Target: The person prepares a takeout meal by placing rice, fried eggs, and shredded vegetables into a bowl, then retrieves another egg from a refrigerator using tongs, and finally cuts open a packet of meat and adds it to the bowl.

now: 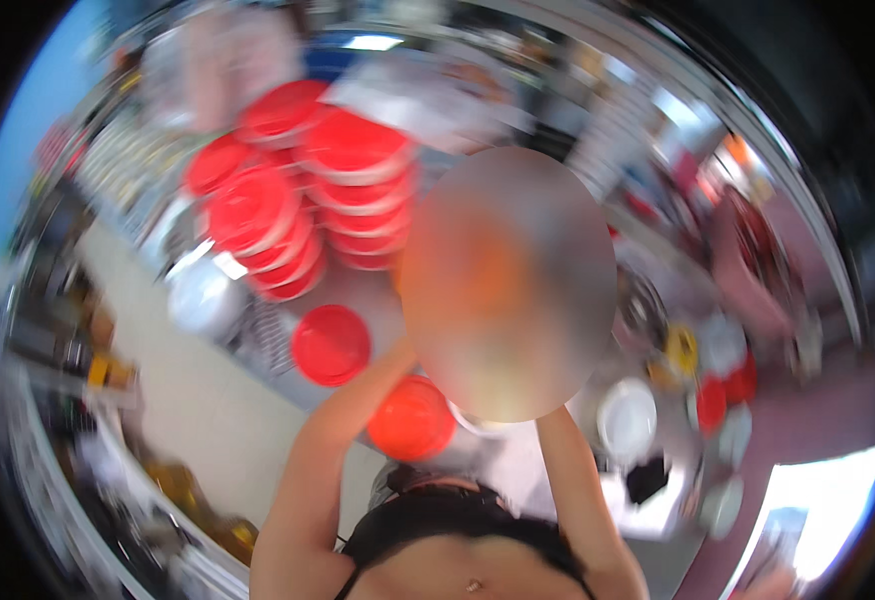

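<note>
Both of my forearms reach forward over a grey table point(370, 289), and a large blurred oval patch covers my left hand and my right hand. What they hold or touch is hidden. Just left of the patch, a single red lid or bowl point(331, 345) lies on the table. An orange-red round container point(411, 418) sits nearer my body, beside my left forearm. Beyond it stand stacks of containers with red lids point(362, 150), and another such stack point(254, 214) is to their left. Part of a white rim point(482, 427) shows under the patch's lower edge.
A white bowl point(627, 420) and a small black object point(647, 481) are at the right. A clear or white round container point(205, 298) stands at the table's left edge. White plastic bags point(437, 97) lie at the back. Shelving with goods point(70, 405) lines the left side. The view is motion-blurred.
</note>
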### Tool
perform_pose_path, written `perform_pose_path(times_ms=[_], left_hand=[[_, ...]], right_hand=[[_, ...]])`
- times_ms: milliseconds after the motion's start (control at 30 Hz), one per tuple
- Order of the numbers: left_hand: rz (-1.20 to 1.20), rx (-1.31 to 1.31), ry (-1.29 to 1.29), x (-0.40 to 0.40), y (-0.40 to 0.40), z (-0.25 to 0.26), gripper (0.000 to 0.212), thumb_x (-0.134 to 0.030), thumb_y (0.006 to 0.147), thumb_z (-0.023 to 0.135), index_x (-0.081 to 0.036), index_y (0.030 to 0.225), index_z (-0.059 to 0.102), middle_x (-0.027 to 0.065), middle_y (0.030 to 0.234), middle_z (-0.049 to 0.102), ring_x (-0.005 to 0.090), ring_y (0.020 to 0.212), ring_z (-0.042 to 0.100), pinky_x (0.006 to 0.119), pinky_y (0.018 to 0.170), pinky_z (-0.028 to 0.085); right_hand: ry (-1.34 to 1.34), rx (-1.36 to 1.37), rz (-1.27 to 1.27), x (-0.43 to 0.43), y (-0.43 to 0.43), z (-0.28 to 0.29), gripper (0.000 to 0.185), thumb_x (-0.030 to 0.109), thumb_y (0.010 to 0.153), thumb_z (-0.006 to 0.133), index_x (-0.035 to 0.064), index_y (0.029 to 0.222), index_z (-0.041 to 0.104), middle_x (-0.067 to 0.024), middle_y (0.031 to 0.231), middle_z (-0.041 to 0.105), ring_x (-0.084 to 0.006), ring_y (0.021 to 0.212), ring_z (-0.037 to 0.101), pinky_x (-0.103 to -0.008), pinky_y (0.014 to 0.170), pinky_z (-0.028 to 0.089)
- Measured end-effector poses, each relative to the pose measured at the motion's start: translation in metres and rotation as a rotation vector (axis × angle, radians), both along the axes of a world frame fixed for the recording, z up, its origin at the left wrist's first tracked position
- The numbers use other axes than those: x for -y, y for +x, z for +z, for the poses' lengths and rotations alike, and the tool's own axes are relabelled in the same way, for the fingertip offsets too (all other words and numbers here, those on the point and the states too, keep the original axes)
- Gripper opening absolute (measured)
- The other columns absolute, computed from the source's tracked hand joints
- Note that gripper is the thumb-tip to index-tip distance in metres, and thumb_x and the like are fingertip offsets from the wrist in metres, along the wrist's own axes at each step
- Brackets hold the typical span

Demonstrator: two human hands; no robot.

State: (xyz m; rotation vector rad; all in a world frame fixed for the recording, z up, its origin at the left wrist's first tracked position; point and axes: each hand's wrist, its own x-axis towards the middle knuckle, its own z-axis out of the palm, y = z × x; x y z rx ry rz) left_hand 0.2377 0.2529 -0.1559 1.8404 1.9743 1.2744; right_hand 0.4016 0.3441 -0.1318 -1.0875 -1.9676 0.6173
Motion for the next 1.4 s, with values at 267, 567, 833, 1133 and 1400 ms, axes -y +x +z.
perform_pose_path(times_ms=[267,567,833,1133,1400], left_hand=[[-0.008,-0.203,0.146,-0.019,0.02,-0.012,0.037,-0.018,0.057,0.065,-0.004,0.087,0.049,0.0116,0.091,0.046,0.0276,0.089,0.042,0.039,0.075,0.034],[0.1,-0.22,0.109,-0.012,0.035,-0.009,0.028,-0.015,0.057,0.061,-0.006,0.081,0.052,0.0099,0.087,0.048,0.0271,0.087,0.044,0.039,0.072,0.036],[-0.015,-0.216,0.058,-0.007,0.016,0.002,0.025,-0.016,0.063,0.056,-0.002,0.083,0.052,0.0144,0.09,0.051,0.029,0.087,0.047,0.039,0.07,0.038],[0.025,-0.22,0.066,-0.01,0.009,-0.011,0.041,-0.012,0.063,0.064,-0.003,0.1,0.049,0.0165,0.096,0.05,0.0328,0.092,0.045,0.04,0.081,0.035],[-0.187,-0.345,-0.079,-0.02,0.011,-0.003,0.042,-0.015,0.066,0.063,-0.003,0.103,0.048,0.0181,0.099,0.048,0.0345,0.095,0.043,0.043,0.083,0.034]], right_hand=[[0.081,0.085,0.003,0.009,0.056,-0.026,0.021,0.012,0.074,0.06,-0.0066,0.08,0.054,-0.0155,0.074,0.055,-0.0252,0.064,0.048,-0.0345,0.062,0.04],[-0.113,0.446,0.192,-0.024,0.074,-0.012,0.03,0.008,0.068,0.062,-0.0016,0.095,0.05,-0.0115,0.077,0.054,-0.0164,0.069,0.048,-0.0288,0.061,0.04],[-0.347,0.612,0.472,-0.036,0.075,-0.016,0.029,0.005,0.066,0.058,-0.0003,0.094,0.054,-0.0131,0.084,0.055,-0.0188,0.075,0.05,-0.0273,0.069,0.041],[-0.075,0.361,0.248,0.009,0.097,-0.001,0.027,0.024,0.068,0.066,-0.0002,0.071,0.053,-0.0128,0.067,0.05,-0.0235,0.063,0.048,-0.0339,0.056,0.037],[-0.438,-0.218,-0.091,0.107,0.21,0.047,0.031,0.013,0.072,0.063,0.0042,0.1,0.053,-0.0057,0.071,0.054,-0.0122,0.057,0.048,-0.0251,0.055,0.042]])
